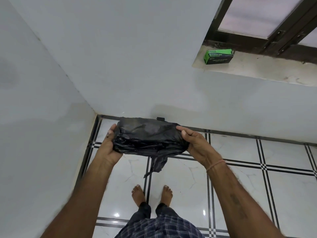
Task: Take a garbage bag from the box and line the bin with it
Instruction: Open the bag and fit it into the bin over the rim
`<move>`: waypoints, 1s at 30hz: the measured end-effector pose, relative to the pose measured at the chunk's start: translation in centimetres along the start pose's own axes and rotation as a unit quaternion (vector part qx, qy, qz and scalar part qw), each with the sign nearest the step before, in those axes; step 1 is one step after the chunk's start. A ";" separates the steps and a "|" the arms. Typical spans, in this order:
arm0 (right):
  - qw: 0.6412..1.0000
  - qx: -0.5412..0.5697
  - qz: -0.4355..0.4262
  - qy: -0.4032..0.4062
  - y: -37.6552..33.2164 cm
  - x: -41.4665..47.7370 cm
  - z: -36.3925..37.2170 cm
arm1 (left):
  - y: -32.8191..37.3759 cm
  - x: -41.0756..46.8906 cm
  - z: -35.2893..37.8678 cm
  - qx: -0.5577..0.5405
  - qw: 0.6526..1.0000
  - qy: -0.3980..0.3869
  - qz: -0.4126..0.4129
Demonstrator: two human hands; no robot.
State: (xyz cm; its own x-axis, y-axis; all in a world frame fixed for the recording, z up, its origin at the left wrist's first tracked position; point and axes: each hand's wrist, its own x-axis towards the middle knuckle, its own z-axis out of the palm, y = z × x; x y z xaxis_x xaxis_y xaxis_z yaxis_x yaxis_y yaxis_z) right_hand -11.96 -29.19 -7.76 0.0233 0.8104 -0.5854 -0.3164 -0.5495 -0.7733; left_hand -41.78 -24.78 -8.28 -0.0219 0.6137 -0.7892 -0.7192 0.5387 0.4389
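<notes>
A crumpled black garbage bag is stretched between my two hands at about knee height, in front of the wall. My left hand grips its left end and my right hand grips its right end. A loose tail of the bag hangs down below the middle. The green garbage bag box lies on the window sill, up and to the right, far from both hands. A small black piece shows just behind the bag; I cannot tell whether it is the bin.
White walls meet in a corner on the left. The floor is glossy white tile with black lines. My bare feet stand just below the bag. A dark-framed window sits above the sill.
</notes>
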 end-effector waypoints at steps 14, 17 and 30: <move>0.931 -0.345 -0.101 0.057 4.2 4.8 1.9 | -3.6 2.6 -0.8 0.482 0.834 0.035 0.266; 0.897 -0.373 -0.212 0.111 -0.4 3.4 4.1 | -1.8 0.6 1.2 0.483 0.782 0.020 0.394; 0.909 -0.339 -0.197 0.140 1.8 2.6 4.3 | -1.3 1.1 -0.4 0.682 0.622 0.002 0.384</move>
State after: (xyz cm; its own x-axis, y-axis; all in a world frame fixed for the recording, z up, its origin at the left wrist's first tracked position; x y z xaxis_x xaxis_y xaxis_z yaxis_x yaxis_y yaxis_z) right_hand -16.56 -27.18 -9.59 0.2786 0.9403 -0.1955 0.4249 -0.3032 -0.8530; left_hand -41.18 -25.04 -9.85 0.0012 0.9925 -0.1223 0.7634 0.0782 0.6412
